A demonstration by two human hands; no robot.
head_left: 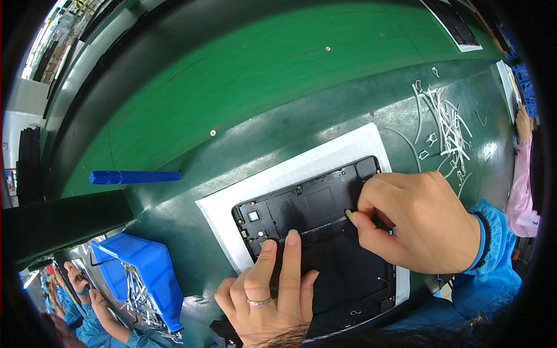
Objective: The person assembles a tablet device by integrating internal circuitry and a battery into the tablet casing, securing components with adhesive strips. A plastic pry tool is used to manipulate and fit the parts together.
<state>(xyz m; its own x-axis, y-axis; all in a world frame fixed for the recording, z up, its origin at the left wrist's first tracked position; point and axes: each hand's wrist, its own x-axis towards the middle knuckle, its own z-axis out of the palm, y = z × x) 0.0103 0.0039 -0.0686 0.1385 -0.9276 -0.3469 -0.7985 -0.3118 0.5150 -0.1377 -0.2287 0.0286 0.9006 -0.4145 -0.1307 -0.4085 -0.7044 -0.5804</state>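
A black tablet housing [313,204] lies on a white foam sheet [354,139] in front of me. My left hand [272,296], a ring on one finger, rests on its lower left part. The index and middle fingers are stretched out with their tips pressing on the inner surface, and the thumb is apart. Over the upper right part of the housing, my right hand [415,223] has thumb and fingers bent together in a pinch. Whatever lies between those fingertips is hidden.
White-grey strips [449,124] lie heaped at the upper right. A blue bin [159,272] with similar strips stands at the lower left, below a blue rod [134,177]. Another dark housing [455,23] lies at the far right. Co-workers' hands [524,124] show at both sides.
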